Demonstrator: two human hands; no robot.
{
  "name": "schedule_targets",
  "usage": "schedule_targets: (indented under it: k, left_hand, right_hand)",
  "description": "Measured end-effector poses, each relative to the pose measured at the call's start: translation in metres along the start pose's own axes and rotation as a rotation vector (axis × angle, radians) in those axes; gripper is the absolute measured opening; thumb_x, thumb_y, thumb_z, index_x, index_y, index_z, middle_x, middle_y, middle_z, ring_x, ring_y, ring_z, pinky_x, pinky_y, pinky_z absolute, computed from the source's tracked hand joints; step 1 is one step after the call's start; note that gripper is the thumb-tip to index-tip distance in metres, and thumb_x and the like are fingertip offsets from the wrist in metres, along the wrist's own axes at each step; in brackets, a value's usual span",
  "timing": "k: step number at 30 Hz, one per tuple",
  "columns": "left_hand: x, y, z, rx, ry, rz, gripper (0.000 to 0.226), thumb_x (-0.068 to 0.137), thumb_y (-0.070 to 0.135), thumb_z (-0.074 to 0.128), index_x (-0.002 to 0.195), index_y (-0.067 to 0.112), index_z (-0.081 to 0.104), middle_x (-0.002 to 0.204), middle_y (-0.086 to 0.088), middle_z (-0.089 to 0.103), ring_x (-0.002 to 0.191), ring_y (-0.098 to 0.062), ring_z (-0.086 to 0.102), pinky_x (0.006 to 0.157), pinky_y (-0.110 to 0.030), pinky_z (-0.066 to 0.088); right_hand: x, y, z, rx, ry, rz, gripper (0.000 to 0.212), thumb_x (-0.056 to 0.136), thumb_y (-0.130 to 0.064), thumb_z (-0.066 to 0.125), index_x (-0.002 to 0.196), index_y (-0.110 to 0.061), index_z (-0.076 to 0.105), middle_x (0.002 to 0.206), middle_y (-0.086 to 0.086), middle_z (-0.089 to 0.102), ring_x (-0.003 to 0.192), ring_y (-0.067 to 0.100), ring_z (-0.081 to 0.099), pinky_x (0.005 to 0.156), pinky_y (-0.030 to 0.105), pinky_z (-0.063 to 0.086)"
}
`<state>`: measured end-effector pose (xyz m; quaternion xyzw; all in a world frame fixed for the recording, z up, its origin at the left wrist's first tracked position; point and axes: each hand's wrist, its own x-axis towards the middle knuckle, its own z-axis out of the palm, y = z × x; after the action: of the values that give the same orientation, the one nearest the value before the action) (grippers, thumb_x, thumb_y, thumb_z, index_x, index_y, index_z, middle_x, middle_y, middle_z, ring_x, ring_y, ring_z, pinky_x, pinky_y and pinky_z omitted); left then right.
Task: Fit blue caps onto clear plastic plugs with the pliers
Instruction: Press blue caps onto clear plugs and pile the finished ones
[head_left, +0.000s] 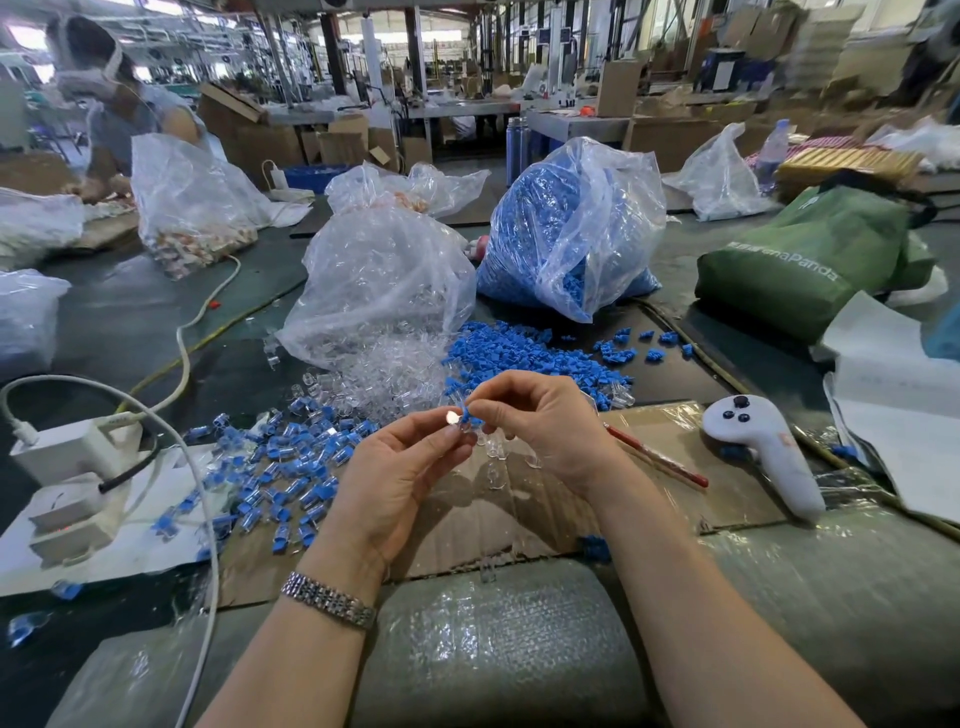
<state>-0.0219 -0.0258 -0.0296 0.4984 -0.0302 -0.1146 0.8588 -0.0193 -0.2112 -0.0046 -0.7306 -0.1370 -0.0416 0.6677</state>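
Both hands meet at centre of view, raised above the cardboard sheet (649, 447). Left hand (400, 467), with the metal watch band (330, 600) at the wrist, pinches a clear plastic plug (457, 423) between thumb and fingertips; a bright glint shows on the plug just off the thumb tip. Right hand (540, 421) pinches a blue cap (471, 414) between thumb and forefinger, remaining fingers curled. From the left grip the cap lies at roughly 2 o'clock, touching or all but touching the plug; from the right grip the plug lies at roughly 8 o'clock. The plug's long axis looks to run from 8 toward 2, in line with the cap, though the parts are small and partly hidden by fingers, so alignment is a judgement. Neither hand is nearer; the join sits between them. Seating likely needs a straight push along that axis. No pliers in either hand; a red-handled tool (660, 460), possibly the pliers, lies on the cardboard at 4 o'clock from the right hand, mostly behind the wrist. Finished capped plugs (291, 467) are heaped at 9 o'clock from the hands; loose clear plugs (384, 374) at 11, loose blue caps (524, 353) at 12 to 1.
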Motion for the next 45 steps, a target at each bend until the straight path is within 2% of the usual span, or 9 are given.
schedule_targets:
  k: [9,13,17,27,30,32,34,38,45]
  left_hand:
    - [-0.001,0.000,0.001,0.009,-0.019,0.015,0.022,0.077,-0.001,0.073,0.097,0.001,0.080,0.108,-0.022,0.075,0.093,-0.027,0.076,0.077,-0.024,0.061]
    - [0.000,-0.001,0.000,0.016,-0.006,0.026,0.024,0.075,-0.004,0.074,0.098,-0.003,0.078,0.109,-0.026,0.074,0.094,-0.029,0.075,0.077,-0.025,0.061]
    - [0.000,-0.002,0.000,0.068,-0.010,0.066,0.023,0.074,-0.003,0.075,0.097,0.000,0.079,0.106,-0.025,0.074,0.094,-0.029,0.075,0.079,-0.025,0.060]
    - [0.001,-0.003,-0.002,0.044,-0.028,0.048,0.024,0.077,-0.005,0.074,0.100,-0.002,0.077,0.104,-0.024,0.074,0.096,-0.029,0.075,0.081,-0.026,0.060]
    - [0.004,-0.004,-0.004,-0.011,-0.027,0.041,0.022,0.077,-0.008,0.073,0.097,-0.001,0.078,0.098,-0.021,0.075,0.095,-0.030,0.075,0.081,-0.027,0.060]
    - [0.006,-0.005,-0.006,-0.046,-0.030,0.030,0.022,0.078,-0.010,0.072,0.098,-0.002,0.078,0.098,-0.022,0.074,0.095,-0.031,0.075,0.081,-0.028,0.060]
    - [0.007,-0.006,-0.007,-0.072,-0.035,0.023,0.023,0.078,-0.011,0.072,0.099,-0.004,0.077,0.100,-0.025,0.073,0.095,-0.032,0.074,0.081,-0.028,0.060]
    - [0.007,-0.006,-0.007,-0.087,-0.039,0.022,0.024,0.077,-0.009,0.073,0.101,-0.005,0.076,0.101,-0.025,0.073,0.096,-0.033,0.074,0.082,-0.028,0.060]
    - [0.004,-0.001,-0.006,-0.084,0.007,0.008,0.022,0.077,-0.006,0.074,0.099,-0.003,0.077,0.102,-0.024,0.073,0.095,-0.030,0.074,0.079,-0.028,0.061]
  right_hand:
    - [-0.001,0.003,0.000,-0.131,-0.021,-0.012,0.007,0.087,-0.016,0.079,0.089,-0.022,0.076,0.081,0.000,0.070,0.075,0.011,0.056,0.075,0.026,0.049]
    - [0.000,0.005,-0.002,-0.193,-0.053,-0.011,0.006,0.088,-0.020,0.078,0.090,-0.025,0.076,0.076,-0.009,0.068,0.071,0.001,0.055,0.071,0.017,0.047]
    - [-0.001,0.005,-0.004,-0.160,-0.081,-0.002,0.005,0.089,-0.020,0.078,0.093,-0.021,0.076,0.086,0.002,0.073,0.078,0.004,0.060,0.076,0.020,0.050]
    - [-0.004,-0.001,-0.011,-0.105,-0.054,0.039,0.008,0.090,-0.029,0.077,0.097,-0.026,0.075,0.087,0.000,0.072,0.076,0.002,0.063,0.071,0.016,0.050]
    - [-0.001,-0.006,-0.024,-0.467,0.149,0.111,0.016,0.092,-0.038,0.074,0.101,-0.026,0.070,0.094,-0.008,0.070,0.088,0.007,0.065,0.078,0.022,0.050]
    - [-0.002,-0.007,-0.033,-0.931,0.220,0.321,0.040,0.092,-0.046,0.071,0.120,-0.019,0.062,0.120,0.001,0.060,0.112,0.019,0.057,0.097,0.036,0.049]
    - [-0.007,-0.007,-0.041,-1.197,0.220,0.598,0.065,0.090,-0.053,0.069,0.136,-0.011,0.051,0.138,0.014,0.046,0.128,0.031,0.043,0.107,0.049,0.043]
    - [-0.013,-0.009,-0.049,-1.184,0.152,0.782,0.060,0.090,-0.052,0.068,0.129,-0.007,0.058,0.133,0.019,0.053,0.122,0.034,0.050,0.103,0.052,0.047]
    - [-0.016,-0.015,-0.037,-1.206,0.120,0.667,0.028,0.093,-0.039,0.061,0.095,-0.012,0.059,0.107,0.015,0.064,0.100,0.031,0.060,0.079,0.038,0.051]
